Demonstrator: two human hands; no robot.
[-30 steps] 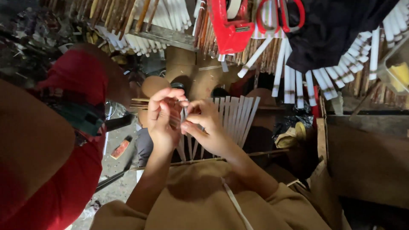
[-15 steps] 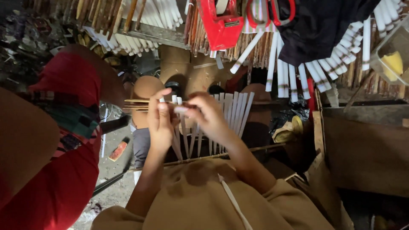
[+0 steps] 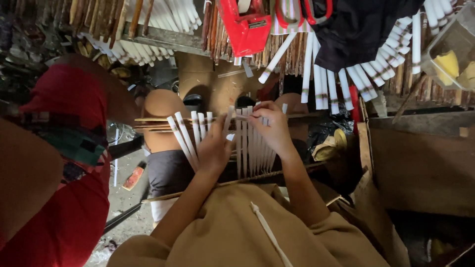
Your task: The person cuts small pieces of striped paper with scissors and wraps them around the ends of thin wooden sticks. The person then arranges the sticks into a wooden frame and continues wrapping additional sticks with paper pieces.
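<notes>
A fan of white strips (image 3: pixel 246 148) stands upright in front of me, fixed across thin horizontal bamboo sticks (image 3: pixel 154 123). My left hand (image 3: pixel 216 147) lies against the left half of the fan, its fingers closed around a strip near the top. My right hand (image 3: pixel 270 126) pinches the tops of the strips on the right half. The two hands are a little apart. Both of my forearms come out of tan sleeves (image 3: pixel 237 232), and the lower ends of the strips are hidden behind my hands.
A person in red clothing (image 3: pixel 74 163) sits close on the left. Overhead hang a red tool (image 3: pixel 245 27), red-handled scissors (image 3: pixel 303 12), a black cloth (image 3: pixel 358 29) and rows of white-tipped sticks (image 3: pixel 321 84). A wooden box (image 3: pixel 420 158) stands on the right, with a clear container (image 3: pixel 452 54) above it.
My hands were together pinching one spot at the top of the fan; now they have separated, the left lower on the strips and the right at the strip tops.
</notes>
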